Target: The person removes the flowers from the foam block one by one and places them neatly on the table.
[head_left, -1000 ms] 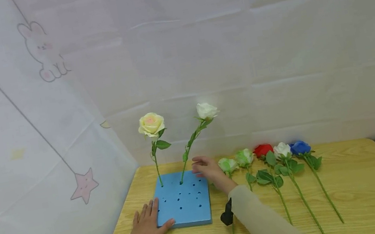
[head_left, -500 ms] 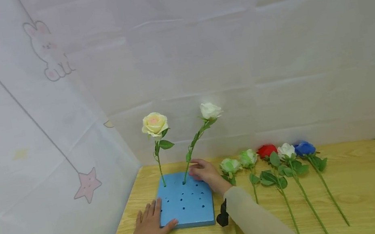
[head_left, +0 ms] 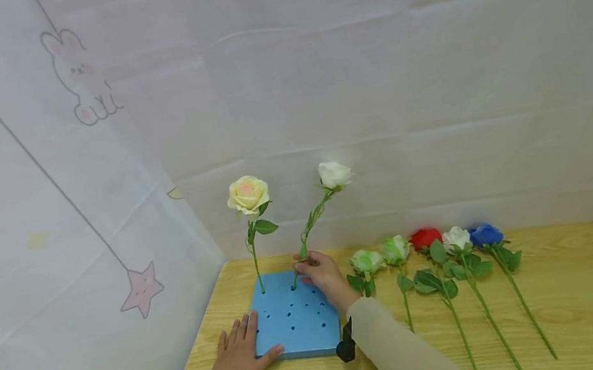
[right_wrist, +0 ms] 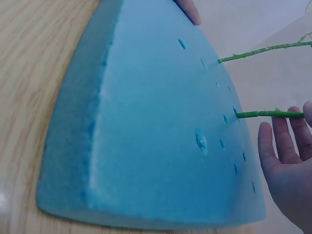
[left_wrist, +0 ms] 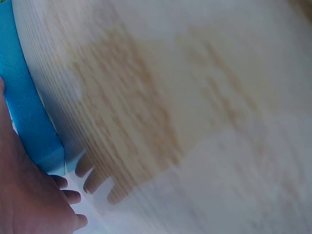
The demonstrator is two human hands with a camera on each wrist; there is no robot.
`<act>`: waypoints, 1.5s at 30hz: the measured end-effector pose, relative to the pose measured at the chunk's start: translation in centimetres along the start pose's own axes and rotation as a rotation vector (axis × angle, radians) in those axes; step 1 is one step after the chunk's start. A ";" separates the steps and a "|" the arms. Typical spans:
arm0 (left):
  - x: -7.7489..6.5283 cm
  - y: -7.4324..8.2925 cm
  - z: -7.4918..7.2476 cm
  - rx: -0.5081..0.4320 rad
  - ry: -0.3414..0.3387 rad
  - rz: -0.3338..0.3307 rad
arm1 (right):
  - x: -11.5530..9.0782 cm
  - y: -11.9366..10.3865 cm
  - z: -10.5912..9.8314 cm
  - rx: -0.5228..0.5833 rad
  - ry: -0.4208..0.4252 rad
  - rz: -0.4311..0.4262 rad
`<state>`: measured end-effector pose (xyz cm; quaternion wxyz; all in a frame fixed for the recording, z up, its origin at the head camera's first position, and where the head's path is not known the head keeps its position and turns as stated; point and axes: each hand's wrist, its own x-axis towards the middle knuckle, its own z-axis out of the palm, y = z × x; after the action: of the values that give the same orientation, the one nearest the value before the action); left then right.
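A blue foam block (head_left: 304, 341) dotted with holes lies on the table. A pale yellow rose (head_left: 248, 194) stands nearly upright in its back left. To the right of it, a white rose (head_left: 334, 175) leans right, its stem in another hole. My right hand (head_left: 325, 279) pinches that white rose's stem (right_wrist: 270, 113) low down, just above the block. Against the block's left and front left edge rests my left hand (head_left: 239, 363), fingers extended; the left wrist view catches only part of this hand (left_wrist: 24, 195) beside the blue side.
Right of the block lie two green-white roses (head_left: 367, 260), a red rose (head_left: 426, 238), another white rose (head_left: 457, 238) and a blue rose (head_left: 486, 235), stems toward me. A pale cloth wall (head_left: 371, 69) rises behind the wooden table (head_left: 582, 295).
My right hand has moved left from beside the block's back right corner to the leaning white rose and taken hold of its stem. The left hand stays at the block; the view shifts slightly.
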<state>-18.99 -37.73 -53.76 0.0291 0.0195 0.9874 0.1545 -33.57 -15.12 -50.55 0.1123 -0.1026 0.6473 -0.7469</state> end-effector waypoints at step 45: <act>-0.1 0.0 -0.1 -0.016 0.003 0.016 | -10.6 -6.0 -9.1 -0.193 -0.176 -0.222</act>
<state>-18.93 -37.79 -53.71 0.0267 0.0268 0.9859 0.1628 -26.36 -2.54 -45.96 0.0751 -0.2487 0.6883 -0.6773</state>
